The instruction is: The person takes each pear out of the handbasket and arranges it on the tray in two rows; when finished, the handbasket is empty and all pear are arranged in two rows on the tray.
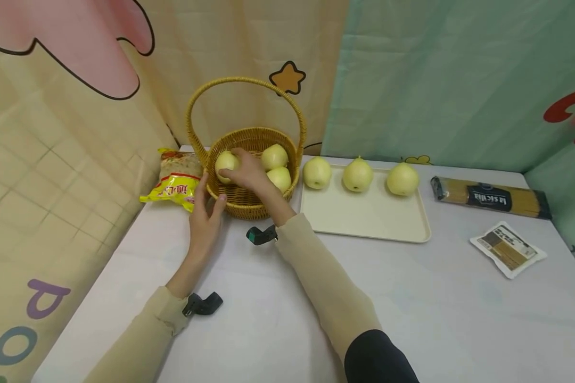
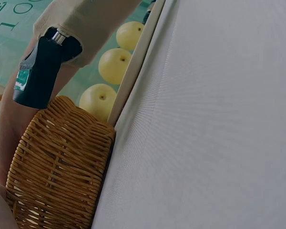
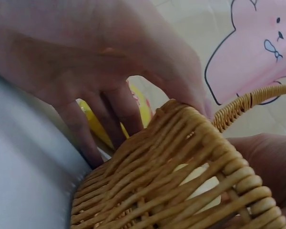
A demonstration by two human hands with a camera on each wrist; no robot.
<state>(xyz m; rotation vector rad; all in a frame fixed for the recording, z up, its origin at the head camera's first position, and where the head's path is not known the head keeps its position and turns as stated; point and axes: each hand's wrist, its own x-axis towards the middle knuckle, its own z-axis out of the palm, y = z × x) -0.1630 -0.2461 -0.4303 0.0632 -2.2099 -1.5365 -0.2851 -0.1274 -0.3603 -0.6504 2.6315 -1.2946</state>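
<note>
My right hand reaches into a woven basket and grips a pale yellow pear at its left side. Two more pears sit in the basket's right half. My left hand rests on the outside of the basket at its front left. In the right wrist view, the left hand's thumb touches the rim and its other fingers lie along the wall. Part of the right hand shows behind the weave there; its fingertips are hidden.
Right of the basket, a white tray holds three pears along its back. A yellow food bag stands left of the basket. A spaghetti pack and a small pouch lie at the right. The basket's tall handle arches upward.
</note>
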